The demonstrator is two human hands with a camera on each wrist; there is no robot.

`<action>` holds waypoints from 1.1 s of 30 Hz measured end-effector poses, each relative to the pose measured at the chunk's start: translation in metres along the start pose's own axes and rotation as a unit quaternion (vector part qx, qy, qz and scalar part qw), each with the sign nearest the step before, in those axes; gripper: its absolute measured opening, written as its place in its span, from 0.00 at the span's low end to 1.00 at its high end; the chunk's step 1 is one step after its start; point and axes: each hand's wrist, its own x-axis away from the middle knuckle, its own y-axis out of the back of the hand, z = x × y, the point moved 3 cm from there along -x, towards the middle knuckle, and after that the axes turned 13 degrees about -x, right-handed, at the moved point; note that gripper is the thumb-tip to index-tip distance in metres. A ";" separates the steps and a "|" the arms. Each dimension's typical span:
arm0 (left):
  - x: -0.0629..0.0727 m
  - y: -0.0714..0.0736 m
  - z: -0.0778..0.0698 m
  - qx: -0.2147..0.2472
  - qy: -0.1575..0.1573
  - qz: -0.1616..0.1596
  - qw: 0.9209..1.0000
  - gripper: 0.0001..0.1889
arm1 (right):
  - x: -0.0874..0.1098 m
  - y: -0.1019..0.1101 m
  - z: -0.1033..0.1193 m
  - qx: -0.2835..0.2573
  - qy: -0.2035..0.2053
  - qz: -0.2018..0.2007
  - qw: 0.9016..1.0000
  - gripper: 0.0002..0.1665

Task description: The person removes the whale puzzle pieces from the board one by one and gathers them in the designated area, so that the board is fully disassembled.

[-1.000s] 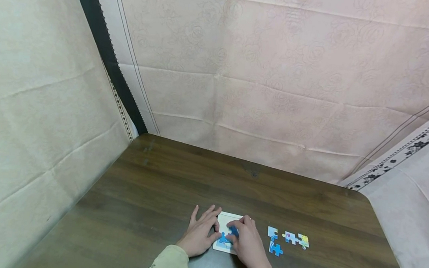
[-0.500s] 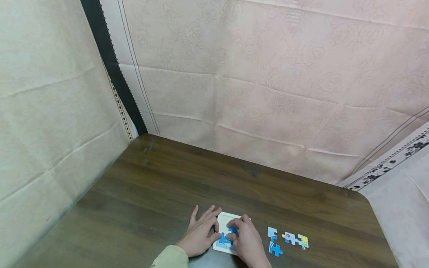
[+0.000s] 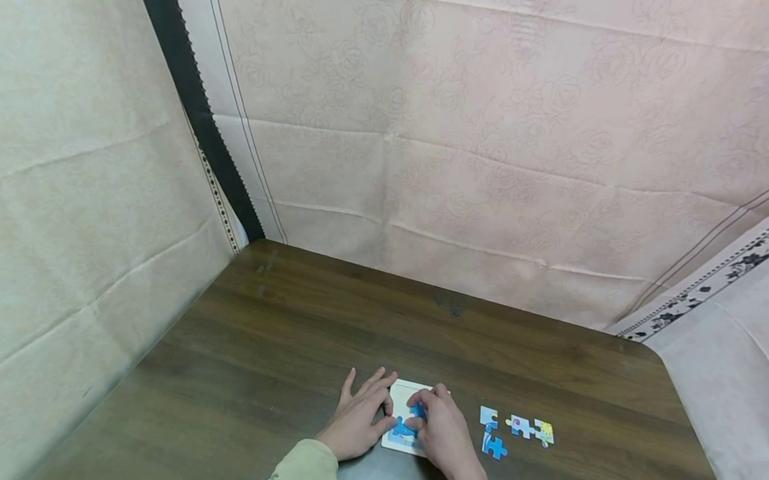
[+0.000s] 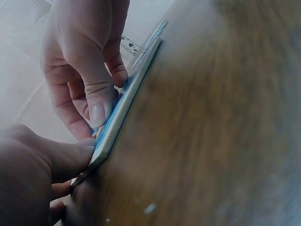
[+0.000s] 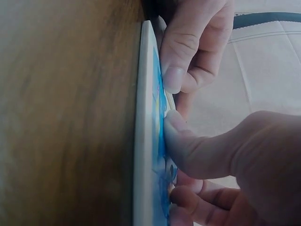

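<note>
Pressing down on the white puzzle tray (image 3: 401,392) with the left hand (image 3: 352,424), outer fingers spread, apparently to prevent sliding on the table (image 3: 292,336). Pinching a blue jigsaw piece (image 3: 418,411) over the tray between thumb and fingers of the right hand (image 3: 444,440), probably for control.

The table (image 3: 292,321) was finished in smooth wood grain with a faint sheen. The tray (image 5: 144,117) was bordered by pale, smooth, matt board, and the puzzle pieces (image 3: 521,426) were faced with smooth print. The hangings (image 3: 489,166) were formed of matt, creased, cloth-like sheeting; the sleeve (image 3: 309,467), of matt cloth.
</note>
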 end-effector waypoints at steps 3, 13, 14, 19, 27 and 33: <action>0.000 0.000 0.001 -0.002 -0.002 -0.002 1.000 0.12 | -0.001 0.000 0.001 0.003 -0.003 0.001 1.000 0.11; -0.001 0.000 0.001 -0.003 -0.001 -0.001 1.000 0.12 | -0.002 0.000 0.005 -0.003 -0.022 0.000 1.000 0.11; -0.001 0.000 0.001 -0.002 0.000 -0.001 1.000 0.12 | -0.002 0.000 0.005 -0.005 -0.024 0.001 1.000 0.12; -0.001 0.001 0.001 -0.005 -0.002 -0.003 1.000 0.12 | -0.001 0.000 0.005 -0.011 -0.025 0.004 1.000 0.12; 0.000 0.001 0.000 -0.003 -0.006 -0.005 1.000 0.13 | 0.000 -0.001 0.000 -0.031 -0.015 0.020 0.999 0.14; 0.000 -0.001 0.001 -0.005 -0.006 -0.003 1.000 0.13 | 0.003 0.001 -0.003 -0.055 -0.003 0.042 0.998 0.14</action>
